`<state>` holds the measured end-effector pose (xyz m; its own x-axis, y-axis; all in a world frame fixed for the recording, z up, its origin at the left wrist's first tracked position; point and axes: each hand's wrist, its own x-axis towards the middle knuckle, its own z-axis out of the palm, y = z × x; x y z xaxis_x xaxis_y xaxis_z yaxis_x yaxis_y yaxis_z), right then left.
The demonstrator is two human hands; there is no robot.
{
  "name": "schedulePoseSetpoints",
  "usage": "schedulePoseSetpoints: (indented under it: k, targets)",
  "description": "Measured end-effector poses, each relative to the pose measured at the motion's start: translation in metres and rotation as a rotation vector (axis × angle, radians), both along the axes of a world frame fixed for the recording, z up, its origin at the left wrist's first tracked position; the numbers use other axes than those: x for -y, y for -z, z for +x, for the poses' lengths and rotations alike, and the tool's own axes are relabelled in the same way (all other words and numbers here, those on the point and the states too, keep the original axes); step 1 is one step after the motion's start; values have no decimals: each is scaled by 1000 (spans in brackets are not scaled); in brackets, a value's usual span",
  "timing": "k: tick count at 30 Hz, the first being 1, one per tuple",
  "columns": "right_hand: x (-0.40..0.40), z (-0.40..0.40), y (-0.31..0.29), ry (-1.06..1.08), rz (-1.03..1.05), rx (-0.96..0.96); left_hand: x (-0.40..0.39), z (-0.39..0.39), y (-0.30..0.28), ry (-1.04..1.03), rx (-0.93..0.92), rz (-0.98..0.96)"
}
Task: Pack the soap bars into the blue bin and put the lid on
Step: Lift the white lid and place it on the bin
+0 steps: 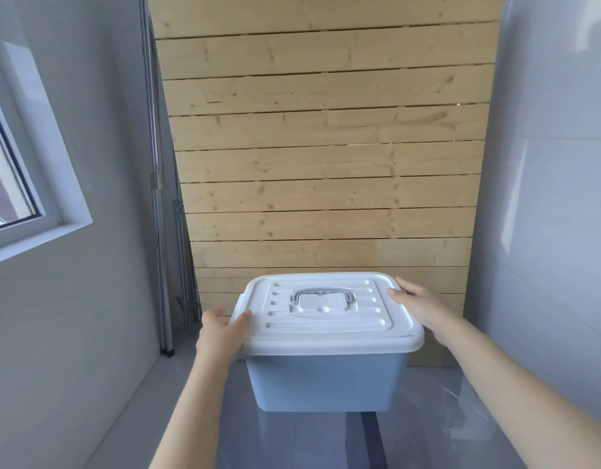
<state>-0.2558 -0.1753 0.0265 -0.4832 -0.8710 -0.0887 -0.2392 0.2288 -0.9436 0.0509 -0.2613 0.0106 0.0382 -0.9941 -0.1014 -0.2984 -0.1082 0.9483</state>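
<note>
One blue bin (326,380), long axis left-right, wears one white lid (329,319); left hand (221,330) and right hand (422,304) grasp the lid's ends.

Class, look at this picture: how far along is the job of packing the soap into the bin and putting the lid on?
Done, by the look of it: the white lid sits on the blue bin, its handle lying flat. In hand: the left hand and right hand grip the lid's opposite edges. Left: perhaps only seating the lid fully. No soap is visible; whether it is inside cannot be told.
</note>
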Motion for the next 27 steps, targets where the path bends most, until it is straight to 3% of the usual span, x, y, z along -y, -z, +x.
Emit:
schedulePoseSetpoints:
  k: [4,10,13,15,27]
  targets:
    - [2,-5,1,-41,65,-18,19,7,-14,228,31,116]
    - [2,-10,3,-86,143,74,26,-4,-12,174,-20,197]
    - [-1,-12,4,-98,171,128,29,-4,-10,170,-142,274]
    - [-1,-11,4,-83,171,116,30,-3,-10,188,-107,248]
    - [-3,11,-5,143,129,-378,17,-11,-15,29,229,-110]
